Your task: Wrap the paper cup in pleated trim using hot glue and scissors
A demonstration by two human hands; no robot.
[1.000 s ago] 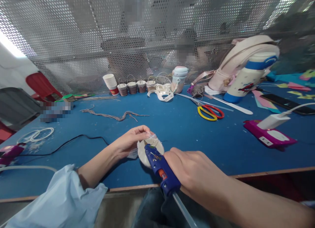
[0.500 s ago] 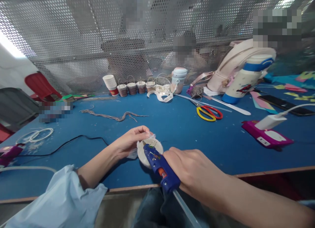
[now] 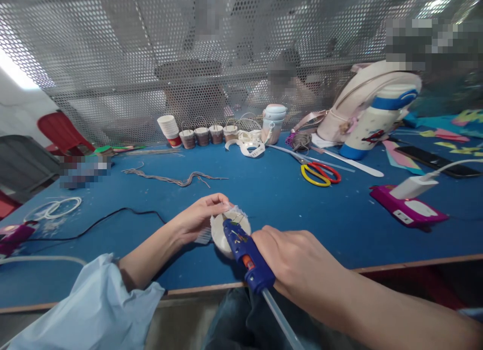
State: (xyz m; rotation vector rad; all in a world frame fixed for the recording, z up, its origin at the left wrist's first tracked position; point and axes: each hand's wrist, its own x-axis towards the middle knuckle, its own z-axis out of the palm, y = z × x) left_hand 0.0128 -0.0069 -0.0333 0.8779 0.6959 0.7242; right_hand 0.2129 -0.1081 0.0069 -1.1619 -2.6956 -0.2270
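Observation:
A small white paper cup point(image 3: 221, 236) lies on its side near the front of the blue table point(image 3: 271, 194). My left hand point(image 3: 199, 216) pinches a strip of white lace point(image 3: 236, 211) against the cup's rim, fingers closed on it. My right hand point(image 3: 298, 262) is wrapped round a blue hot glue gun point(image 3: 247, 257). Its nozzle points at the rim, right by the lace. A clear glue stick point(image 3: 281, 320) juts out of the gun's back toward me.
Yellow-and-red scissors point(image 3: 320, 172), a purple power strip point(image 3: 409, 211) with a white plug, a black cable point(image 3: 101, 220) and grey twine point(image 3: 177, 179) lie on the table. Paper cups point(image 3: 169, 129), a bottle point(image 3: 273, 121) and a pink bag point(image 3: 362, 106) line the perforated back screen.
The glue gun's tip has crept slightly right along the cup's rim. Both hands stay otherwise in place.

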